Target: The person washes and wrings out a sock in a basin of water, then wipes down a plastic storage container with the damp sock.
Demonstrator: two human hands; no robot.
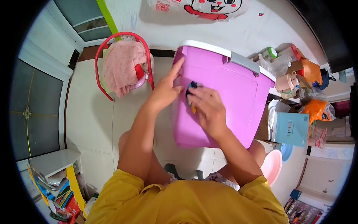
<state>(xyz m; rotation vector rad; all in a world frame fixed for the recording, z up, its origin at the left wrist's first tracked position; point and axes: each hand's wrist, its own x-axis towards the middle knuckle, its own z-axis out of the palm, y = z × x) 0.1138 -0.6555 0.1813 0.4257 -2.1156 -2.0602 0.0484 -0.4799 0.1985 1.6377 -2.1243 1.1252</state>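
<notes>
A big pink-purple plastic storage box [231, 97], with a white lid [204, 46] and a grey latch [244, 63], is tilted in front of me. At its left edge is my left hand [166, 89], index finger stretched out along the side and thumb apart; its other fingers are partly hidden. My right hand [209, 108] presses a bunched cloth [191, 89], dark blue with teal and yellow parts, against the box's broad face. Part of the cloth is covered by the fingers.
A red-framed chair [97, 71] with pink fabric [123, 67] on it stands at the left. On the right are a light-blue box [291, 128], a pink basin [272, 166] and cluttered bags. A shelf of books [63, 190] is at lower left.
</notes>
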